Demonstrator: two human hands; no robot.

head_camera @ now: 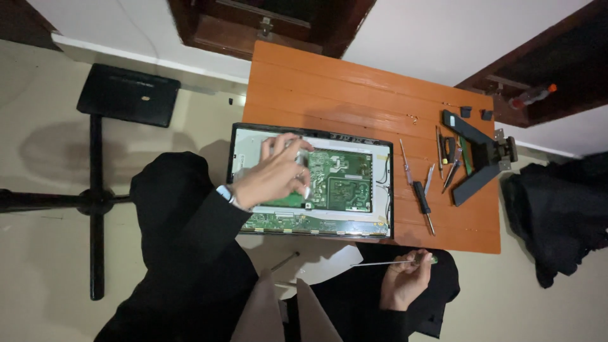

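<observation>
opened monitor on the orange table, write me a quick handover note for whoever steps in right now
Left hand: resting on the green circuit board inside the black-framed opened monitor, fingers on a small pale part I cannot identify.
Right hand: off the table, gripping a long thin screwdriver pointing left.
On the orange wooden table: a black-handled screwdriver and several thin tools right of the monitor, then the black monitor stand.
Done: back cover off, boards exposed, stand lying apart.
Left: boards sit in place, cables at the right edge look connected.

left hand: extended, fingers curled | right hand: low, gripping
</observation>
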